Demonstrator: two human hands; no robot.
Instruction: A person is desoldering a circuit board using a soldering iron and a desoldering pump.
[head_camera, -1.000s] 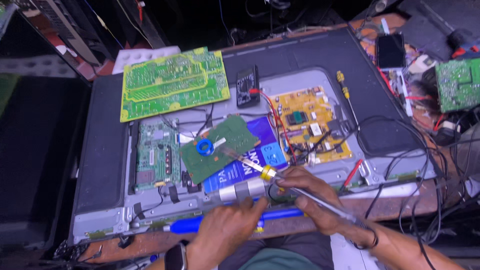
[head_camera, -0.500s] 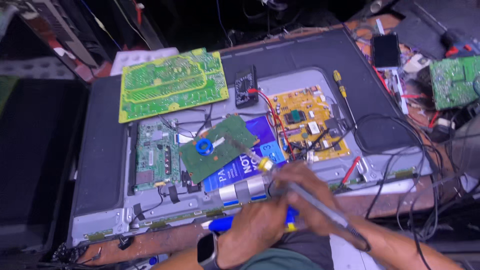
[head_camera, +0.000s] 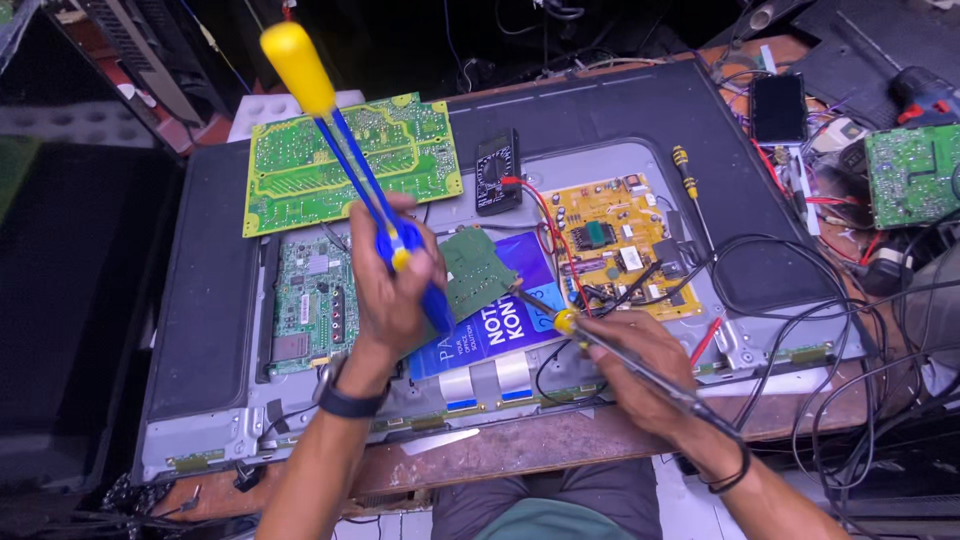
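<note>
Centrally, an opened panel (head_camera: 200, 300) was laid flat on the bench, its grey metal back plate exposed. On it were seen a large light-green board (head_camera: 300, 170), a yellow board (head_camera: 610, 235), a darker green board (head_camera: 315, 300) and a small green board (head_camera: 475, 270) resting tilted on a blue booklet (head_camera: 500, 330). A black meter (head_camera: 497, 170) was placed between the light-green and yellow boards. A blue pump (head_camera: 345, 150) with a yellow knob was held raised over the boards, the left hand (head_camera: 395, 285) wrapped tightly round its lower barrel. A slim soldering iron (head_camera: 600, 345) with a yellow collar was gripped pen-like by the right hand (head_camera: 640, 365), its tip set near the small board's edge.
</note>
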